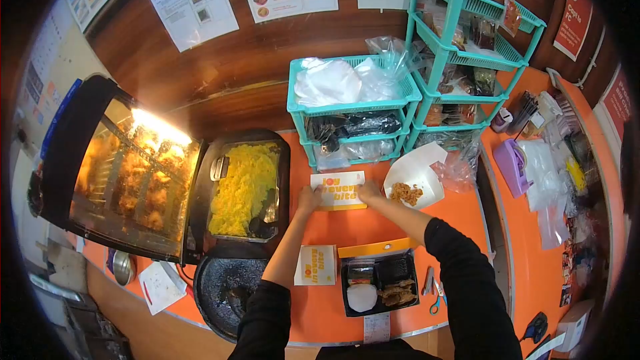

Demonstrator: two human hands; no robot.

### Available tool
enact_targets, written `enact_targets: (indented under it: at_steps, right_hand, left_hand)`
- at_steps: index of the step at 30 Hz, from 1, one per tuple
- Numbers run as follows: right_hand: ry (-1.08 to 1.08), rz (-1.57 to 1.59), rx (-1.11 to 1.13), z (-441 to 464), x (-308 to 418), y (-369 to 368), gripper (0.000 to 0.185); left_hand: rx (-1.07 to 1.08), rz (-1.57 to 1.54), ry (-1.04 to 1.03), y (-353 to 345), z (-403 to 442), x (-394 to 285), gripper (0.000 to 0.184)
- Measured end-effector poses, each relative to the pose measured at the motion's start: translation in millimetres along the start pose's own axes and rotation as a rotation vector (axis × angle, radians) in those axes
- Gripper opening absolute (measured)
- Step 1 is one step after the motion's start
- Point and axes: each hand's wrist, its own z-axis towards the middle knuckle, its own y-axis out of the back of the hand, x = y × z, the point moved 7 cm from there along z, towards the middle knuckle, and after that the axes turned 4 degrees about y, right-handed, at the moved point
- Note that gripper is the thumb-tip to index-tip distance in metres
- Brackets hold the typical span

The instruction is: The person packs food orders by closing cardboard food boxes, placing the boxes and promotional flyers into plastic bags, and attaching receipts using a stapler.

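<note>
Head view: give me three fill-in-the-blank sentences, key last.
The left hand and right hand touch a white-and-yellow rectangular cardboard box whose print starts "____".
The flat countertop is coloured ____.
In the picture, the open black compartmented box lies to the ____ of the blue-handled metal scissors.
Missing: joy; orange; left.

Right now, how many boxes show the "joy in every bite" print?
2: one printed box between the left hand and right hand, a second box left of the open meal box, whose outer top is hidden.
</note>
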Motion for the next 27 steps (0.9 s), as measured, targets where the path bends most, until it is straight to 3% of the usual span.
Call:
enact_targets:
  at_steps: [4, 7, 9, 13, 14, 16, 18, 21, 25, 27]
  right_hand:
    - [-0.173, 0.194, 0.049, -7, 1, 19, 0.045]
    - [-0.158, 0.339, 0.218, -11, 15, 35, 0.051]
    - [-0.261, 0.583, 0.217, -18, 31, 49, 0.050]
    - [-0.461, 0.537, 0.406, -25, 38, 61, 0.052]
    - [-0.464, 0.537, 0.404, -22, 31, 61, 0.052]
    - [-0.297, 0.447, 0.640, -20, 29, 50, 0.058]
    - [-0.316, 0.464, 0.609, -23, 27, 50, 0.055]
    - [-0.273, 0.547, 0.601, -26, 23, 43, 0.048]
    - [-0.219, 0.593, 0.550, -30, 18, 31, 0.040]
    - [-0.168, 0.614, 0.535, -13, -10, 8, 0.039]
  left_hand:
    - [0.037, -0.380, 0.147, 7, 1, 23, 0.048]
    - [-0.015, -0.294, 0.247, 14, 31, 57, 0.056]
    - [0.010, -0.356, 0.142, 24, 25, 38, 0.054]
    - [0.162, -0.433, 0.266, 42, -18, -11, 0.056]
    - [0.192, -0.392, 0.289, 44, -24, -14, 0.056]
    - [0.224, -0.352, 0.314, 44, -26, -12, 0.056]
    - [0.442, -0.434, 0.206, 31, -21, -6, 0.057]
    - [0.261, -0.396, 0.242, 39, -47, -19, 0.052]
    - [0.275, -0.340, 0.177, 29, -36, 0, 0.048]
    - [0.439, -0.233, 0.053, 7, -14, 25, 0.044]
